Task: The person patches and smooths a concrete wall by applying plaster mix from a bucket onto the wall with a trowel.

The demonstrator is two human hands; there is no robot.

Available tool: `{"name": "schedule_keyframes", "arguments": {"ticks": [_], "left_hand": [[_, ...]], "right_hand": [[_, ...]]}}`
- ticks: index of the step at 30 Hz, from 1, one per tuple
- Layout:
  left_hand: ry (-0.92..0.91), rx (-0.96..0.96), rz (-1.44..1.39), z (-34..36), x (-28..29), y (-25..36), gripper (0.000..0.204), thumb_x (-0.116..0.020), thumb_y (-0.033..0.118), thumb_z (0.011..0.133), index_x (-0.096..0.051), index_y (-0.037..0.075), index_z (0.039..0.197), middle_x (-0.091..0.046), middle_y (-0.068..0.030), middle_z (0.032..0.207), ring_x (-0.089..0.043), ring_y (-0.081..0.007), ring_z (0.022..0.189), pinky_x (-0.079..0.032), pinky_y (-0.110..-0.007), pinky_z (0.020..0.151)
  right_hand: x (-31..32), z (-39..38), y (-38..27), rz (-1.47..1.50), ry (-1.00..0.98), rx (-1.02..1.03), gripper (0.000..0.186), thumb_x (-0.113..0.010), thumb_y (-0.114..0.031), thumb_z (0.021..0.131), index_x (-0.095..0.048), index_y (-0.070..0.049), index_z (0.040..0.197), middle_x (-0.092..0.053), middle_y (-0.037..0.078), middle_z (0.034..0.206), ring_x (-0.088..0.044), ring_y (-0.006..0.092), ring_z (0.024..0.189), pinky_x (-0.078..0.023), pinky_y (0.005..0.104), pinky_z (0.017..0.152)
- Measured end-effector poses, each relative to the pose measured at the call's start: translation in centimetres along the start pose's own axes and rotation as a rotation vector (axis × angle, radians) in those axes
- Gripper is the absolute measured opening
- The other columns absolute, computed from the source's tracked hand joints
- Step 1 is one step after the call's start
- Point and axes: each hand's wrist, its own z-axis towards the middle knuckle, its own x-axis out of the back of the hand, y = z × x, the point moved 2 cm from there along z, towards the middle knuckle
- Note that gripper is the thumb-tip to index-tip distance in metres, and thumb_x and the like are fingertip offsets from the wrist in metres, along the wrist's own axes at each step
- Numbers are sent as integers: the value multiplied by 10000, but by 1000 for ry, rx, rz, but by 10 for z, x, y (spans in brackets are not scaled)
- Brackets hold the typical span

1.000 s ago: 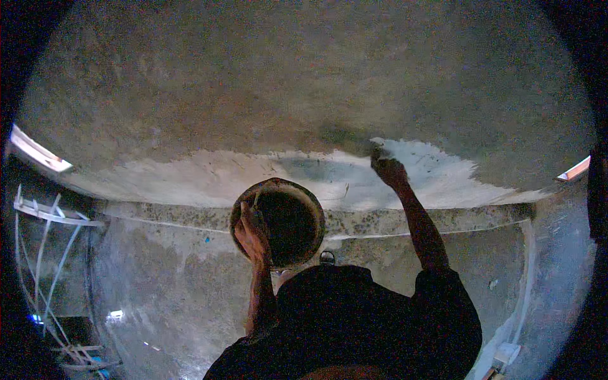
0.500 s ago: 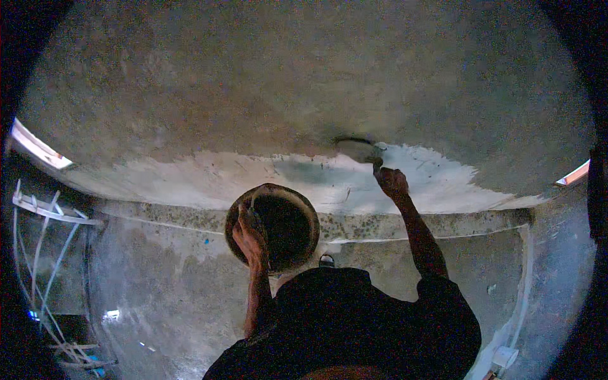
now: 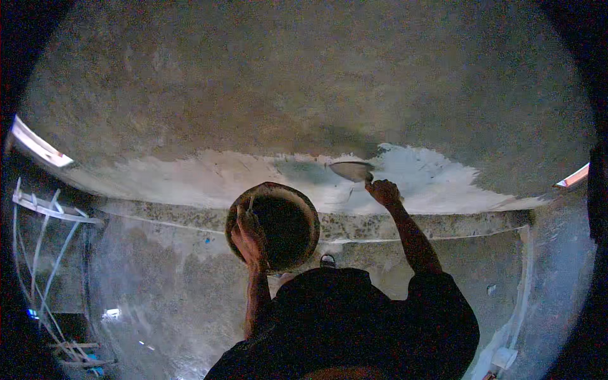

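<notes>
My left hand (image 3: 249, 237) grips the left side of a dark round bucket (image 3: 310, 221), seen from above; its contents are too dark to make out. Up to the right, my right hand (image 3: 383, 191) is closed on the handle of a trowel (image 3: 351, 170), whose broad, pointed blade lies over a band of wet white coating (image 3: 430, 177) along the lower part of the grey wall (image 3: 304, 69). Whether the blade touches the coating is hard to tell.
A mottled ledge (image 3: 456, 225) runs along the wall's foot, above a grey floor (image 3: 158, 285) where my sandalled foot (image 3: 327, 259) shows. A pale rack of thin bars (image 3: 54, 215) stands at far left. Bright openings (image 3: 41, 142) (image 3: 573, 175) appear at both sides.
My right hand has moved down and slightly left with the trowel, whose blade now shows lower on the white band. My left hand and the bucket have shifted slightly down and left.
</notes>
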Motion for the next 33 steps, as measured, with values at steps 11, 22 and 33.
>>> {"name": "schedule_keyframes", "arguments": {"ticks": [11,22,33], "left_hand": [[-38,291,-6,-1,-31,44,431,-372,295,873,-490,-46,1108,-532,-126,1084,-504,-196,957,-379,-309,829],[-94,84,107,-6,-23,1,433,-325,279,886,-415,-22,1185,-469,-132,1166,-440,-234,1070,-322,-341,926],[-60,334,-273,-10,-32,-5,429,-327,272,887,-416,-26,1183,-448,-128,1192,-422,-240,1096,-314,-341,937]], "right_hand": [[70,-3,75,-341,216,101,401,-473,-271,794,-416,-63,1131,-500,69,496,-500,229,401,-389,370,333],[64,-42,94,-219,-166,23,261,-483,-274,799,-511,-98,990,-501,63,525,-483,223,444,-408,346,380],[60,-18,86,-77,-122,-171,212,-490,-292,761,-510,-108,864,-526,96,514,-538,257,455,-414,350,367]]}}
